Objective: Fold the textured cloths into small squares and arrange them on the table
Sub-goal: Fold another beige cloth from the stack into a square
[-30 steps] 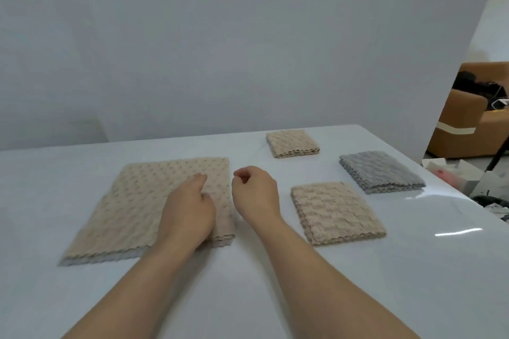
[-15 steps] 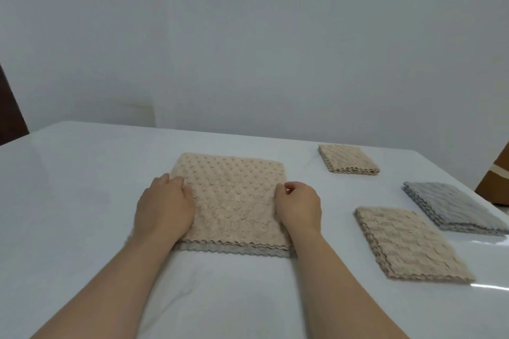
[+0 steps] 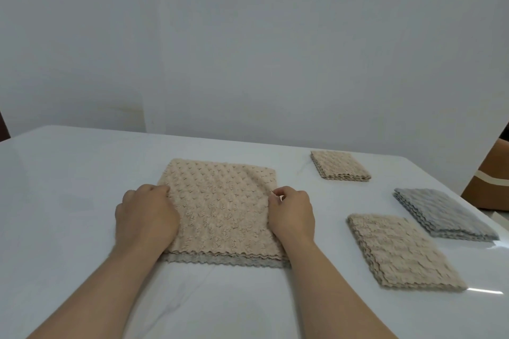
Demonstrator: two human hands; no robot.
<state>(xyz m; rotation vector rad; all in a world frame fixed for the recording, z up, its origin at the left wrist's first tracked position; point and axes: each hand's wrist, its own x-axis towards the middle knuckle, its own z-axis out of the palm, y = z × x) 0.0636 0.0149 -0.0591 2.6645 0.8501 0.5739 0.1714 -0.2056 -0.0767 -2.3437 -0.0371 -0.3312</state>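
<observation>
From my remote station I saw the white table filling the lower part of the head view, with a plain grey wall behind it. Near the centre lay the beige cloth, folded once, so that a greyish under-layer showed along its near wavy edge at 6 o'clock.

The left hand was at 9 o'clock of this cloth, resting on its left border. Its fingers were curled together and pressed on the fabric edge; whether they really pinched the cloth or only lay on it, I could not tell. The right hand was at 3 o'clock of the cloth, on the right border. Its thumb and fingers were bent close together and looked to nip the edge, but the contact itself was hidden by the knuckles, so I could not tell this either.

Three finished squares lay to the right, all apart from each other and from the hands. A small folded beige cloth was at 1 o'clock of the middle cloth, near the far side of the table. A folded grey cloth was at 3 o'clock, close to the right table edge. Another folded beige square was at 4 o'clock, between the right forearm and the grey one. A brown piece of furniture showed at the right border of the view, beyond the table.
</observation>
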